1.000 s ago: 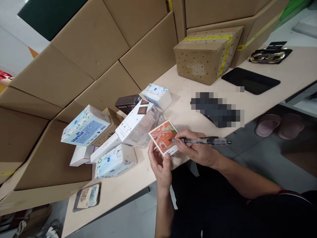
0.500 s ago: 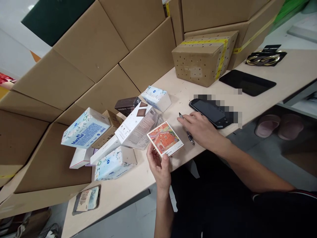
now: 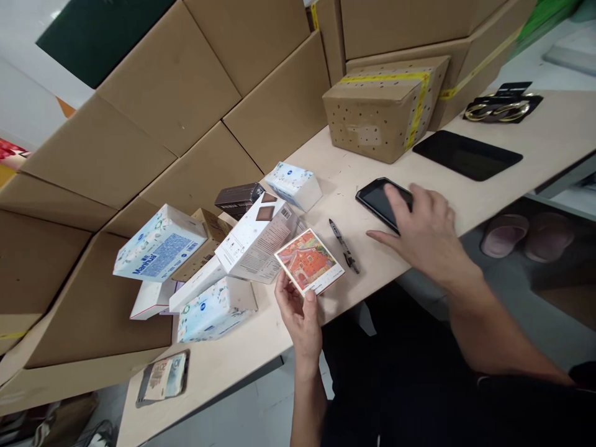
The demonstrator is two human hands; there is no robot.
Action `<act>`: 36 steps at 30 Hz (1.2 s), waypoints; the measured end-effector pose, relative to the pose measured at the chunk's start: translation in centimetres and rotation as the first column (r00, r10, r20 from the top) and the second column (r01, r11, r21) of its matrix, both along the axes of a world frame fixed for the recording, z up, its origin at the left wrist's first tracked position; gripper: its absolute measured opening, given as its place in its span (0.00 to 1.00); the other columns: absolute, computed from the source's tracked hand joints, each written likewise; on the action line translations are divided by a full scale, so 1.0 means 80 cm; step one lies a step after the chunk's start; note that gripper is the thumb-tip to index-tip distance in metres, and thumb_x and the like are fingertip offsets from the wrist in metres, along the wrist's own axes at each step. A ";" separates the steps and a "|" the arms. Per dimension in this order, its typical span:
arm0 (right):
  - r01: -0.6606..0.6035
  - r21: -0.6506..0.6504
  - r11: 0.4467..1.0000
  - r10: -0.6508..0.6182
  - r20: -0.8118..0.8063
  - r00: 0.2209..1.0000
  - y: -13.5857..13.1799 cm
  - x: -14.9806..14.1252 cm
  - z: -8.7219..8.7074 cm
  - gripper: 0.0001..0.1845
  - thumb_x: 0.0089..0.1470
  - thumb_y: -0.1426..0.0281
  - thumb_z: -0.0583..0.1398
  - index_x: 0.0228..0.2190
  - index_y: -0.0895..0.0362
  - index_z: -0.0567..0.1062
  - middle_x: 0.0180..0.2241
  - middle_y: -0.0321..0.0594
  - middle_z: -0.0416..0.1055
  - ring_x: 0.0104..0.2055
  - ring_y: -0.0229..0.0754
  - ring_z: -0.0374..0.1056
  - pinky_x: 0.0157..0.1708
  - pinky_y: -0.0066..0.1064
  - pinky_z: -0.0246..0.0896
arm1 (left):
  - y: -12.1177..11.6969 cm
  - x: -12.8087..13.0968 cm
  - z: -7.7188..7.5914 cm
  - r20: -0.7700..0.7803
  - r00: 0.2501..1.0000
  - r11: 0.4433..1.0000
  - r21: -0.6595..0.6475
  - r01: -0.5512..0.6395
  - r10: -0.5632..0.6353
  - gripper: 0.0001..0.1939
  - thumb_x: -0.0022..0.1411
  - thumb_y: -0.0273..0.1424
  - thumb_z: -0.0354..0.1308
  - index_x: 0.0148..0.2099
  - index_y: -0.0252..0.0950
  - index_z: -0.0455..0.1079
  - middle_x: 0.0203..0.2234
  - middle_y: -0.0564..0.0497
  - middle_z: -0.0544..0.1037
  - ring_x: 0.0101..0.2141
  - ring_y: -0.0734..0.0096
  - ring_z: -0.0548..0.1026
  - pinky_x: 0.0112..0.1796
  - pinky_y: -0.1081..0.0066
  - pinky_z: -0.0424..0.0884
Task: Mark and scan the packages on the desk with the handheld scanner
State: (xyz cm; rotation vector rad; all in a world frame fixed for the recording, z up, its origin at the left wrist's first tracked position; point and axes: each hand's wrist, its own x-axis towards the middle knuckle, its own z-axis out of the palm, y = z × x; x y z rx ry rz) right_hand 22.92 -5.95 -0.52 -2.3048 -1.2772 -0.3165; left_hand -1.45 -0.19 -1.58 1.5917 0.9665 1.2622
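While the left hand (image 3: 300, 323) holds a square picture card (image 3: 311, 257) by its lower left corner, the right hand (image 3: 428, 233) hangs over a black handheld device (image 3: 378, 197) near the front edge of the counter (image 3: 233, 360). On the left, the thumb lies on the card's face and the fingers (image 3: 285, 292) curl behind, pinched on it. On the right, the fingers (image 3: 398, 205) are spread, the thumb well apart from them, and nothing is seen gripped between them; whether a fingertip touches the screen I cannot tell. The card is tilted above the counter's front edge, its orange building facing up.

A pen (image 3: 344, 246) lies between the card and the device, its lower end nearer that front edge. Farther along toward the counter's right end lie a flat black tablet (image 3: 467, 154) and gold-coloured rings (image 3: 498, 112) on a black backing. A carton with yellow tape (image 3: 367, 124) sits toward the back edge, where tall cardboard boxes (image 3: 186, 143) stand.

Left of the card, a white box (image 3: 254, 239) leans among packs, one of them a blue-and-white tissue pack (image 3: 161, 242), with a dark brown box (image 3: 238, 198) behind. By the counter's left front corner, banknotes (image 3: 165, 377) rest on a dark flat object. Pink slippers (image 3: 505, 236) show below the counter's front edge.
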 end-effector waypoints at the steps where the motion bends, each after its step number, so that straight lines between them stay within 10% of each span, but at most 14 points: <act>1: 0.051 -0.020 0.999 -0.051 -0.021 0.998 -0.007 0.006 -0.003 0.47 0.57 0.50 0.60 0.68 0.62 0.55 0.62 0.70 0.55 0.60 0.74 0.56 0.50 0.61 0.60 | 0.000 0.000 0.001 -0.002 1.000 1.000 0.004 -0.002 0.002 0.31 0.64 0.45 0.61 0.65 0.41 0.60 0.60 0.41 0.70 0.59 0.56 0.71 0.57 0.61 0.68; 17: 0.009 0.215 0.977 0.026 -0.160 0.987 -0.018 0.021 -0.032 0.42 0.59 0.55 0.58 0.67 0.61 0.55 0.56 0.60 0.65 0.58 0.63 0.62 0.56 0.59 0.60 | 0.000 0.010 0.002 -0.086 0.996 0.999 -0.026 -0.031 0.029 0.33 0.64 0.41 0.62 0.67 0.42 0.57 0.59 0.41 0.69 0.54 0.62 0.73 0.54 0.63 0.69; 28: -0.263 0.681 0.683 0.538 -0.226 0.812 -0.001 -0.074 -0.032 0.43 0.54 0.61 0.66 0.67 0.51 0.56 0.61 0.51 0.64 0.62 0.56 0.64 0.59 0.51 0.65 | -0.015 -0.002 -0.025 -0.136 0.987 0.866 0.501 -0.006 0.086 0.31 0.66 0.27 0.57 0.69 0.44 0.58 0.37 0.50 0.70 0.36 0.71 0.70 0.36 0.71 0.72; 36: -0.402 0.681 0.612 0.538 0.015 0.843 0.008 -0.097 -0.028 0.45 0.54 0.65 0.67 0.67 0.57 0.54 0.59 0.59 0.63 0.61 0.60 0.63 0.56 0.57 0.66 | -0.019 0.001 -0.016 -0.258 0.965 0.895 0.422 0.147 -0.037 0.36 0.68 0.29 0.56 0.74 0.45 0.47 0.29 0.55 0.71 0.29 0.75 0.70 0.32 0.75 0.71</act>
